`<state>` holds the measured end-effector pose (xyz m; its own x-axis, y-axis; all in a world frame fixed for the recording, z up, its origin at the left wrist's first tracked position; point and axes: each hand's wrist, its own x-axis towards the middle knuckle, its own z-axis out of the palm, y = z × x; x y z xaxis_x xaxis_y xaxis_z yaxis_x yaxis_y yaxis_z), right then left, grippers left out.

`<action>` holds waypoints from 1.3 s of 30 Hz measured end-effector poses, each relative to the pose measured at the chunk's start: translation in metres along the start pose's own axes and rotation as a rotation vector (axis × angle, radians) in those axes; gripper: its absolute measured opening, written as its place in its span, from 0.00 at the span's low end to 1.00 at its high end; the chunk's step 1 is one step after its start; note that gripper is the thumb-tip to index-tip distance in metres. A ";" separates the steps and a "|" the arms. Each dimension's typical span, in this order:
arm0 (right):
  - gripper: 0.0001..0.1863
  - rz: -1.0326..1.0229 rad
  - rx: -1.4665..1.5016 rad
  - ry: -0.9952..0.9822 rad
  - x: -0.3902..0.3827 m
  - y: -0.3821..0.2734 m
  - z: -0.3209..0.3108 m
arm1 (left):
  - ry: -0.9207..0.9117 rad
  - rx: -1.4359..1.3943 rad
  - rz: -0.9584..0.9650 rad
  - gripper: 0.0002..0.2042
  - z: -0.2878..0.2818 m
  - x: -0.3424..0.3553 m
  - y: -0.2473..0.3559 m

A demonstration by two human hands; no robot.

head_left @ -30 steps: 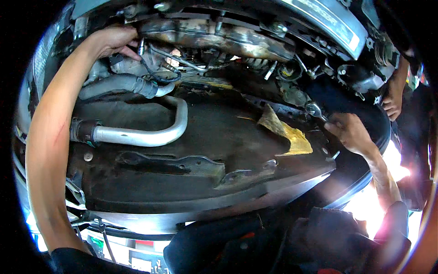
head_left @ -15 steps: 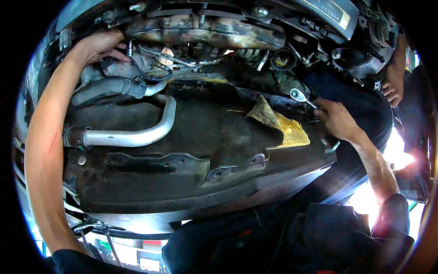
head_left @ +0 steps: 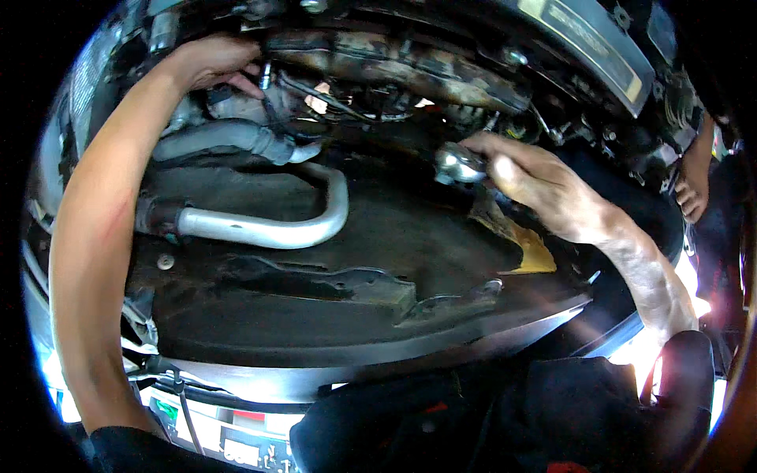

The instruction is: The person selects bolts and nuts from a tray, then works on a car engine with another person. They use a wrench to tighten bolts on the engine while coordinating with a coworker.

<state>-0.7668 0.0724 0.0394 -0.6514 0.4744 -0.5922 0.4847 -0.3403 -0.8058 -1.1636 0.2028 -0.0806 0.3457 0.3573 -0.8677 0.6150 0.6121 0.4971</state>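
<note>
My right hand (head_left: 544, 177) is closed round a chrome ratchet wrench (head_left: 461, 164), its round head poking out past the fingers above the dark liner. At the upper left, my left hand (head_left: 225, 65) reaches in at the end of the stained metal exhaust manifold (head_left: 378, 59). Its fingertips are partly hidden among the engine parts, close to an upright shiny metal fitting (head_left: 266, 76); whether they grip anything does not show. Below that hand runs a grey hose (head_left: 209, 140). A bent silver pipe (head_left: 260, 230) lies beneath it.
A dark liner (head_left: 378, 205) spans the middle, with a torn yellowish patch (head_left: 536, 252) at its right. Brackets (head_left: 339, 282) stick up along its near side. An engine cover (head_left: 591, 47) sits at the upper right. Another person's hand (head_left: 691, 199) rests at the far right.
My right hand has moved left and slightly up with the ratchet wrench, whose head now tilts differently. The whole scene has shifted somewhat right; my left hand stays by the same fitting.
</note>
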 end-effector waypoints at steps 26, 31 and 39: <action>0.06 -0.533 -1.069 0.179 0.234 -0.029 0.080 | 0.144 0.097 -0.167 0.23 0.022 0.000 0.024; 0.05 -0.411 -1.144 0.184 0.230 -0.033 0.083 | 0.094 0.037 -0.208 0.24 0.024 -0.003 0.032; 0.06 -0.334 -1.183 0.071 0.231 -0.048 0.084 | -0.212 -0.039 -0.369 0.20 0.011 0.011 0.014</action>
<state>-0.9899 0.1297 -0.0598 -0.8297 0.4529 -0.3264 0.5548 0.7338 -0.3920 -1.1435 0.2077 -0.0834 0.2480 -0.0416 -0.9679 0.6989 0.6995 0.1490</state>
